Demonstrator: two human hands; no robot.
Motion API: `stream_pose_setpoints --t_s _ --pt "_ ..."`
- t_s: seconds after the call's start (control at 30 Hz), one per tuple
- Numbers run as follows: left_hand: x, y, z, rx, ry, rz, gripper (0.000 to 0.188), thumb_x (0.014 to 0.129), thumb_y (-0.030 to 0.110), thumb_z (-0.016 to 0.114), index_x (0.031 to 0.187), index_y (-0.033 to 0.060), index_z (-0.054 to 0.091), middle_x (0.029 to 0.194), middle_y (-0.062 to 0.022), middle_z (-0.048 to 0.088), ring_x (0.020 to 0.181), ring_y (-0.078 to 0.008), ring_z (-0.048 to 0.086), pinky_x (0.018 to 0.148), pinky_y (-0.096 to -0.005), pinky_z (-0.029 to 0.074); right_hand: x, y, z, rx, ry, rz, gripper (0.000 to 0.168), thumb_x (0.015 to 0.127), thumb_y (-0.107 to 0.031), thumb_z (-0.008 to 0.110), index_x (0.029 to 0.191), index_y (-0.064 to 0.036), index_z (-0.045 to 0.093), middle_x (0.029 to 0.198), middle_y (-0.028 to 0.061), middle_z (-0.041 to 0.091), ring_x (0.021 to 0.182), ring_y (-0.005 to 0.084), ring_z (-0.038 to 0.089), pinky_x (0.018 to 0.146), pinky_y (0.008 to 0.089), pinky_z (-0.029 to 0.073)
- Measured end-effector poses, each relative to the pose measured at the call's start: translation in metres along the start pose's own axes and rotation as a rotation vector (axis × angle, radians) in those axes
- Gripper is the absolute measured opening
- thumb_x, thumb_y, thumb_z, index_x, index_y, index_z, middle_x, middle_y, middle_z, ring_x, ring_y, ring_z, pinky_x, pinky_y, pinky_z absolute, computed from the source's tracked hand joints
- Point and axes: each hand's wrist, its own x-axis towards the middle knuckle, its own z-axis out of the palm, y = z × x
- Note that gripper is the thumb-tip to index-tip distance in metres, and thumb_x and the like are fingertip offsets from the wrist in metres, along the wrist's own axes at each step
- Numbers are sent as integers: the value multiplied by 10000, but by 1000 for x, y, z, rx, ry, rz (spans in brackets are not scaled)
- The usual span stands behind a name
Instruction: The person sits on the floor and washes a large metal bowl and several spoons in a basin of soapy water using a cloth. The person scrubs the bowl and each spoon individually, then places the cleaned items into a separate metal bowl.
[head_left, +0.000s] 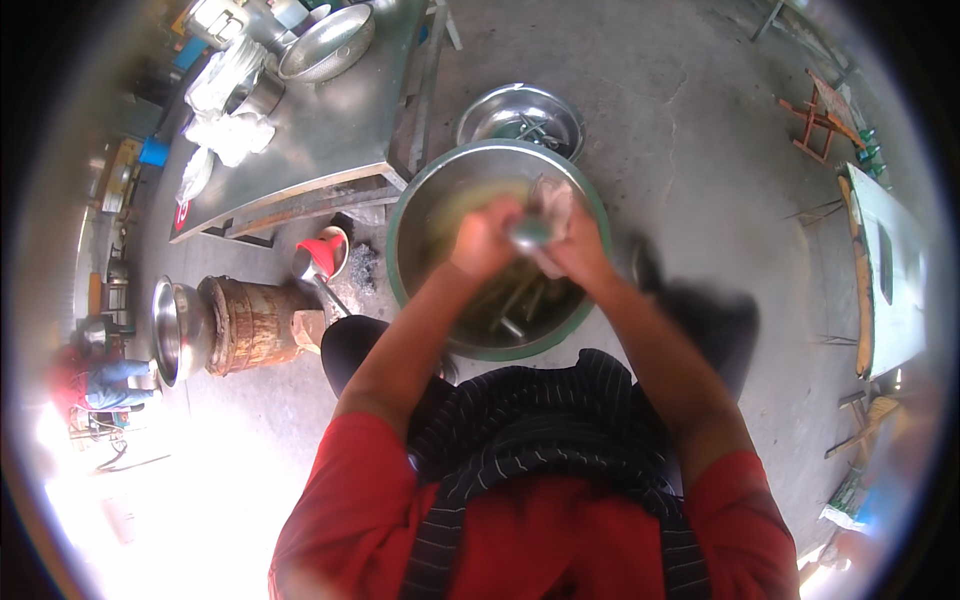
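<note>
My left hand (484, 236) and my right hand (581, 247) are close together above a large green-rimmed basin (397, 232), both blurred. Between them is a shiny rounded metal utensil (529, 234), perhaps a spoon or ladle, gripped by my left hand. A pale pinkish cloth (555, 201) is bunched in my right hand, against the utensil. Murky liquid fills the lower part of the basin. Several long metal utensils (514, 324) lie in it near the front wall. My fingers and the utensil's handle are too blurred to make out.
A steel bowl (517, 101) with utensils stands behind the basin. To the left are a metal table (330, 120) bearing a colander (330, 45), a red item (321, 253), and a wooden drum-like stand (251, 322) beside a steel bowl (172, 330). A person (105, 382) is farther left; a white-topped table (889, 270) stands right.
</note>
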Motion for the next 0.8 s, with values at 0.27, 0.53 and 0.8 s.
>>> stream_pose_setpoints --t_s 0.27,0.53,0.8 --pt "-39 -10 12 -345 86 -465 156 760 72 640 758 43 486 700 -13 523 656 -78 476 576 -240 397 -8 17 22 737 27 391 306 831 -147 630 1103 -51 528 1003 46 588 907 151 582 746 279 482" --pt "-55 2 3 -403 -36 -567 198 808 178 672 820 34 536 620 -2 517 573 -78 468 536 -244 391 -5 12 29 996 92 466 212 882 -129 563 1073 -40 539 953 51 603 832 153 601 705 292 491" --pt "-49 2 -24 -265 -20 -417 87 831 92 606 816 20 560 636 -19 504 593 -96 436 541 -250 369 15 18 24 578 132 219 277 762 -23 678 1016 -32 568 929 14 601 792 86 566 675 230 472"
